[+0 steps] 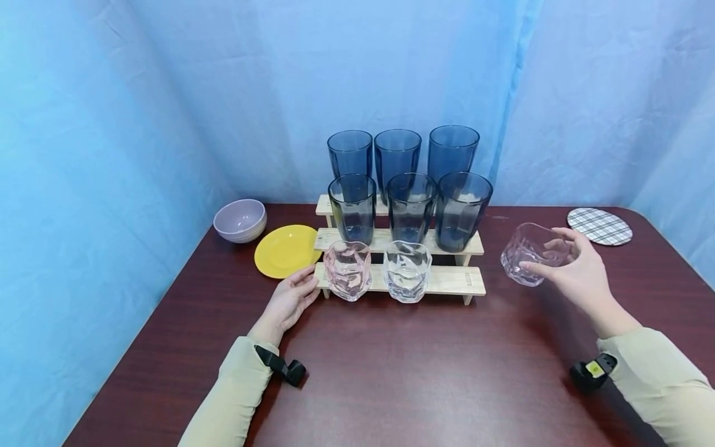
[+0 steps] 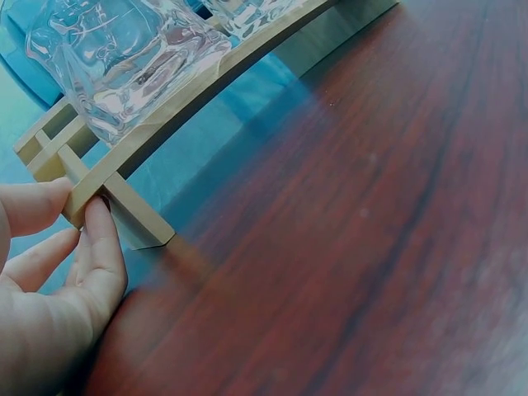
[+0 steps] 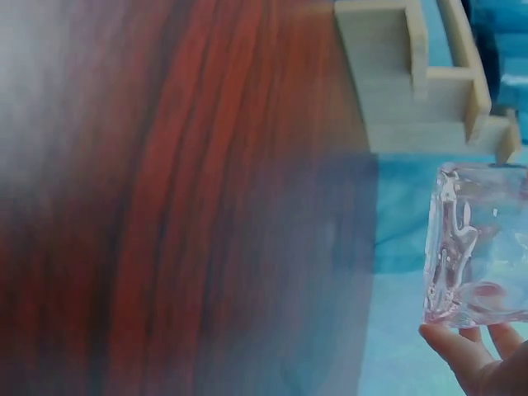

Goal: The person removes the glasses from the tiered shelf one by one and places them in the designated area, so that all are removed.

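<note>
A three-tier wooden rack [image 1: 455, 281] stands on the dark table. My left hand [image 1: 286, 302] pinches the left end of its lowest shelf, the thumb on top and a finger beneath, as the left wrist view shows. On that shelf sit a pink-tinted tumbler [image 1: 347, 271] and a clear tumbler [image 1: 407, 272], both with wavy walls. To the right of the rack, my right hand [image 1: 585, 276] grips another wavy tumbler [image 1: 527, 254], slightly tilted. This tumbler [image 3: 478, 247] looks faintly pink in the right wrist view.
Tall blue-grey glasses [image 1: 461, 211] fill the upper two tiers. Left of the rack are a yellow plate [image 1: 287, 251] and a lilac bowl [image 1: 240, 221]. A checked round mat [image 1: 599, 226] lies at the back right. Blue curtains [image 1: 357, 68] hang around the table.
</note>
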